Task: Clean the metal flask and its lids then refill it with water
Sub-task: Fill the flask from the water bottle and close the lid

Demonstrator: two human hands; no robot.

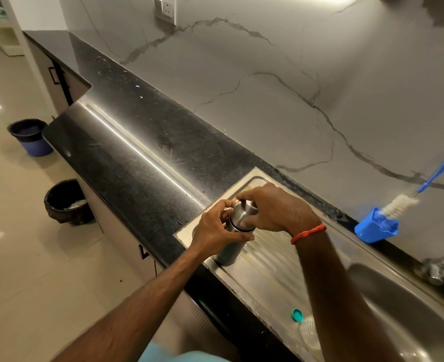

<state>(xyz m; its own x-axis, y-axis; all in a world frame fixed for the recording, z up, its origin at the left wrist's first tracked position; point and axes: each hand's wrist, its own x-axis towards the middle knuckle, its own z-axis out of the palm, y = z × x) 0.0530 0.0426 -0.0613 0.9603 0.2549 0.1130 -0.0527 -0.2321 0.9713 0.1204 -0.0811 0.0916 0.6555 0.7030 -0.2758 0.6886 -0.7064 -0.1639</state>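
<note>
The metal flask (230,250) stands upright on the ribbed drainboard (267,267) beside the sink basin (403,304) — the left hand (214,231) curls round its upper body, while the right hand (273,209) grips the steel lid (243,215) on top (a red thread circles that wrist). A blue bottle brush (408,197) leans in a blue cup (374,228) near the wall.

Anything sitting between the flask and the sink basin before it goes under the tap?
Nothing visible blocks it. The flask stands on the drainboard, bare toward the basin. A clear bottle lies at its near edge, off that line. The right forearm hides part.
</note>
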